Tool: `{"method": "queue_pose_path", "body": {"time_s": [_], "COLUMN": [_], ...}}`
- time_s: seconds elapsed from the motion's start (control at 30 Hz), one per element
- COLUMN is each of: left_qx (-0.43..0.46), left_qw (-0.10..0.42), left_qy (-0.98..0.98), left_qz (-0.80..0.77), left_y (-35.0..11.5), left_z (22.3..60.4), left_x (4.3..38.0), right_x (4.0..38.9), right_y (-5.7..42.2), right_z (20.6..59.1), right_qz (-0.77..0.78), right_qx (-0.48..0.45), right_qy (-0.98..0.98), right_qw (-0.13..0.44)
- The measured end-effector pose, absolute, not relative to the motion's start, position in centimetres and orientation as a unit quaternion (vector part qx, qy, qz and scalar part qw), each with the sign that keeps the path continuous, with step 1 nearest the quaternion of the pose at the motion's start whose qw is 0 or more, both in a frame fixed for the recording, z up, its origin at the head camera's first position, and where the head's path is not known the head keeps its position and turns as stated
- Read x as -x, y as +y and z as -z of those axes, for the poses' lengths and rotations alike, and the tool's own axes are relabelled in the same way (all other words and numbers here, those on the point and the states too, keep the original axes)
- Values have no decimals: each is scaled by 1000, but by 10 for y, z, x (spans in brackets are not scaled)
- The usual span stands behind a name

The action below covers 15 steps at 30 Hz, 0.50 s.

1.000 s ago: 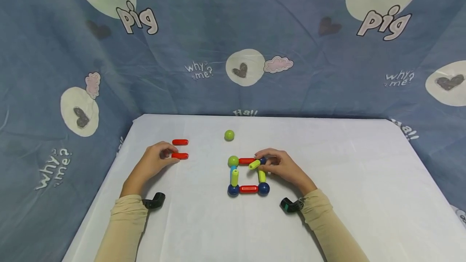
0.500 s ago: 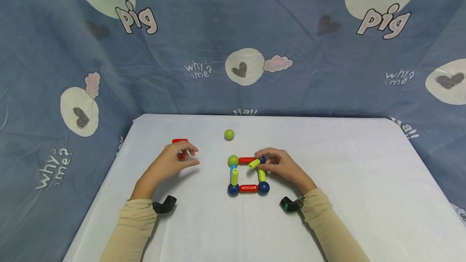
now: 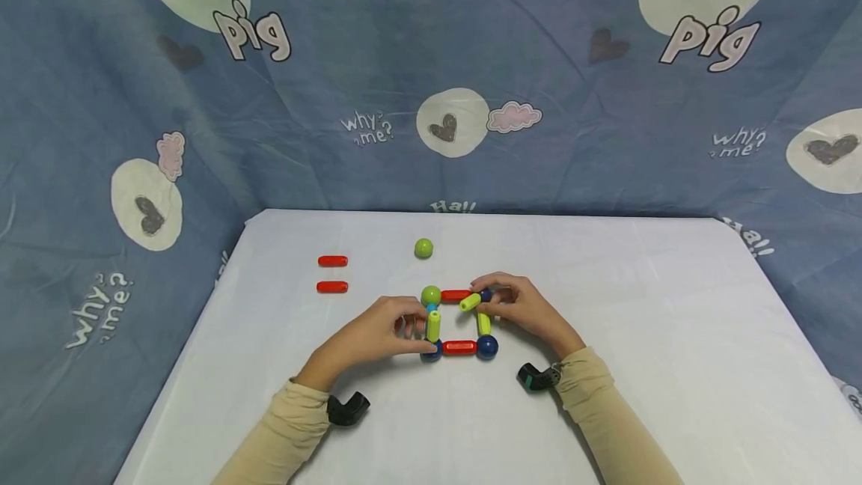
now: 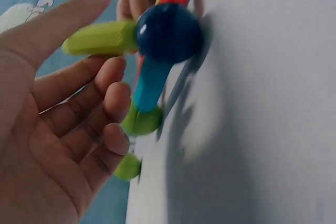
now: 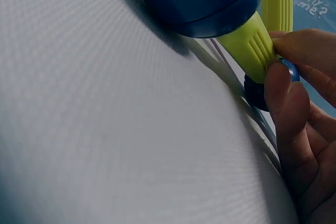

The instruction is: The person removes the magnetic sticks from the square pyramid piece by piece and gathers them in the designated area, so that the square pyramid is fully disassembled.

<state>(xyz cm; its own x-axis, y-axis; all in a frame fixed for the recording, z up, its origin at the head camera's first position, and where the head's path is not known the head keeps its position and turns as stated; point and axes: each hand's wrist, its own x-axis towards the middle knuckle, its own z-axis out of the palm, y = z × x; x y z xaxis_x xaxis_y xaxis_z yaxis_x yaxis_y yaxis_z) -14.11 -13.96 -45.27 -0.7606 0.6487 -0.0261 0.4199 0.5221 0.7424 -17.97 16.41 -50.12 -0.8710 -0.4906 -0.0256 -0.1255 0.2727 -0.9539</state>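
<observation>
A square frame of magnetic rods and balls lies mid-table, with a red rod (image 3: 460,348), a blue rod (image 4: 152,83) and a yellow-green rod (image 5: 249,45) among its sides. From the near-left dark blue ball (image 4: 169,32) a yellow-green rod (image 4: 102,38) stands upright. My left hand (image 3: 387,331) surrounds that upright rod, thumb on one side and loosely bent fingers on the other; a firm grip does not show. At the far-right dark blue ball (image 3: 486,296), my right hand (image 3: 521,309) pinches the base of a tilted yellow-green rod (image 3: 470,303).
Two loose red rods, the farther rod (image 3: 333,261) and the nearer rod (image 3: 332,287), lie at the left. A loose green ball (image 3: 423,248) sits behind the frame. The white table (image 3: 640,335) ends at a patterned blue cloth (image 3: 572,171).
My left hand has left the nearer red rod, which stays on the table, and has moved right to the frame's upright rod. My right hand has kept its place.
</observation>
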Motion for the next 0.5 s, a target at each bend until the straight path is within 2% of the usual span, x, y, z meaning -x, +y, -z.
{"method": "queue_pose_path", "body": {"time_s": [0.5], "left_qx": [-320], "left_qw": [146], "left_qy": [868], "left_qz": [-350], "left_y": [-130], "left_z": [461], "left_x": [138], "right_x": [180], "right_y": [164], "right_z": [501], "right_qz": [570], "right_qx": [201], "right_qy": [781], "right_qw": [159]}}
